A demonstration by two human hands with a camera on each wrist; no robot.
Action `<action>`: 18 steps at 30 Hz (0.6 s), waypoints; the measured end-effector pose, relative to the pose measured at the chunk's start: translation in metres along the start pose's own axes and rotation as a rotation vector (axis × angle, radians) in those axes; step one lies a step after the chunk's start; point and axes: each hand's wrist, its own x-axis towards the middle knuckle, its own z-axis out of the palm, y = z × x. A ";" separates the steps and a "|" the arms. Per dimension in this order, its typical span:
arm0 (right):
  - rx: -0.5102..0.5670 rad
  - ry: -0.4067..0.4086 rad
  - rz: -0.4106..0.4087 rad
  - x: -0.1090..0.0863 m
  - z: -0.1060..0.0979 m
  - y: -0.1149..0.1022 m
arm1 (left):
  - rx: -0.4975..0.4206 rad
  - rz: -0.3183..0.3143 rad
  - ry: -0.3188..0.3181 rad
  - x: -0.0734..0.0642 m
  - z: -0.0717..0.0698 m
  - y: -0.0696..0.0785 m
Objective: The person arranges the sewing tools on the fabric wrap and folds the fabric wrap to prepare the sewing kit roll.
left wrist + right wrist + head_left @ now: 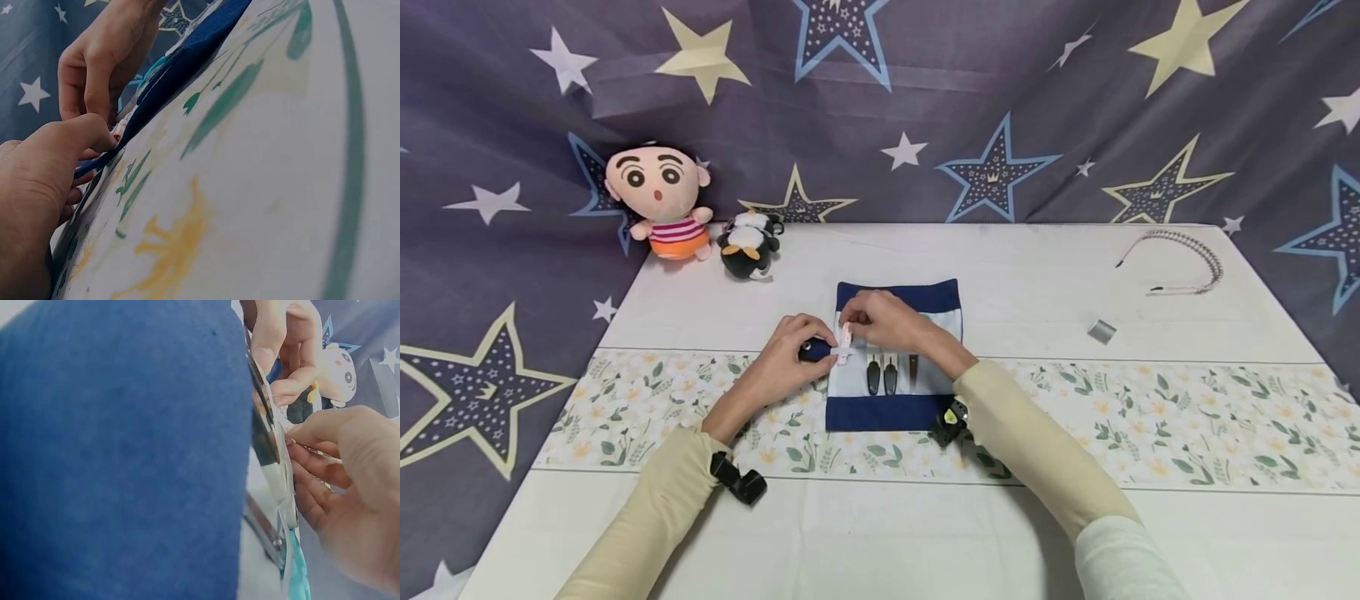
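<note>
Organiser (880, 414): navy-edged fabric, spread on the floral-banded table cover (850, 517); likely to pucker if pulled unevenly.
Left hand (790, 350): thumb and fingers pinch a navy piece (815, 350) at the organiser's left edge; a loosened pinch might let it flop away.
Right hand (887, 321): thumb and fingertips pinch the upper end of the pink-white strip (847, 335), whose thin shape could slip or snag on cloth.
Strip's place: over the organiser's left side, slim and patterned.
Tools (891, 377): two dark, tapered, smooth-looking, beside a narrow brown piece (913, 367), against pale fabric.
Grey cylinder (1102, 331): on its side; a bump might roll it.
</note>
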 end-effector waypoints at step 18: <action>0.010 -0.036 -0.015 0.000 0.000 -0.004 | 0.002 -0.002 0.002 0.001 0.001 0.002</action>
